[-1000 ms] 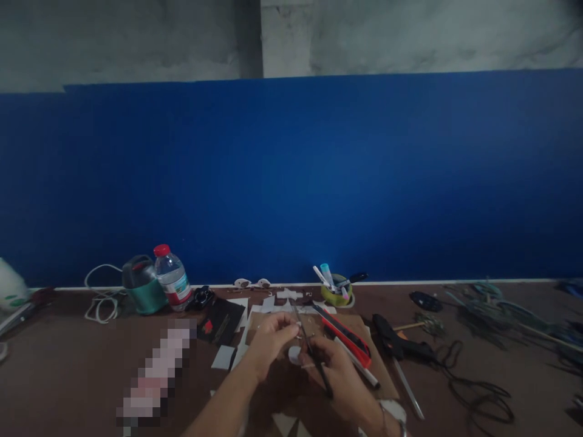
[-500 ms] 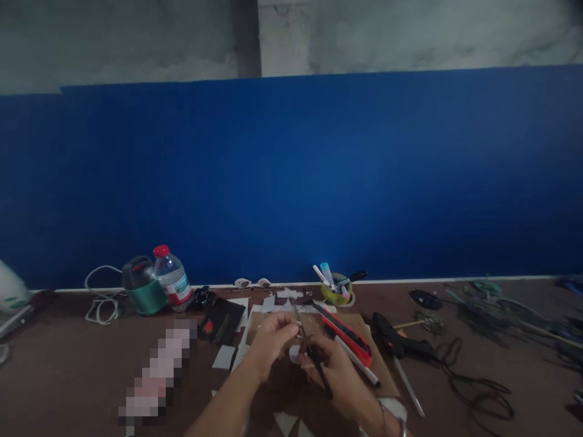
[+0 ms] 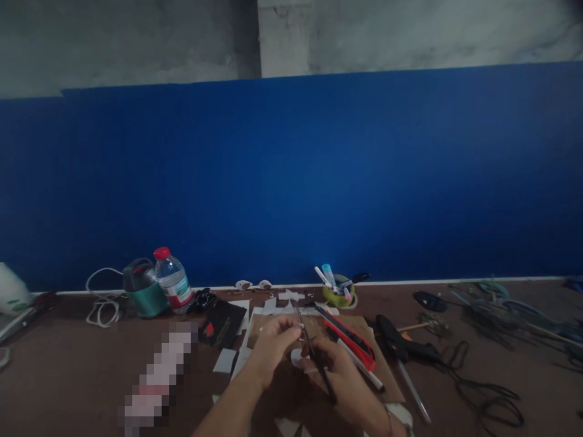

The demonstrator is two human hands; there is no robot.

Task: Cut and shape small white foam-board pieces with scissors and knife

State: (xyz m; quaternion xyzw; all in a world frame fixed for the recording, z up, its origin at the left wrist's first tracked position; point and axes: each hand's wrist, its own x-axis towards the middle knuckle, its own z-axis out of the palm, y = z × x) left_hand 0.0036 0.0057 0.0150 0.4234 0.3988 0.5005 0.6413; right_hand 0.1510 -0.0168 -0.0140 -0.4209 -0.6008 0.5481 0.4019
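My right hand (image 3: 334, 370) is closed round dark-handled scissors (image 3: 324, 376), whose thin blades point up and away over the brown board (image 3: 387, 379). My left hand (image 3: 276, 343), just left of the blades, is closed in a pinch on a small white paper piece that shows only at the fingertips. Below the fingertips, between the two hands, is a rounded white piece (image 3: 297, 358). A red utility knife (image 3: 359, 349) and a white marker (image 3: 362, 366) lie on the board beside my right hand.
Paper scraps (image 3: 225, 360) lie around the board. A black glue gun (image 3: 405, 346) with its cord sits to the right. Behind are a green pen holder (image 3: 334, 297) and two small white bird-like pieces (image 3: 243, 284). A bottle (image 3: 175, 285) stands at left.
Both hands stay close together in nearly the same place. The scissors have shifted slightly, with their blades looking closer together. The whole view has moved a little.
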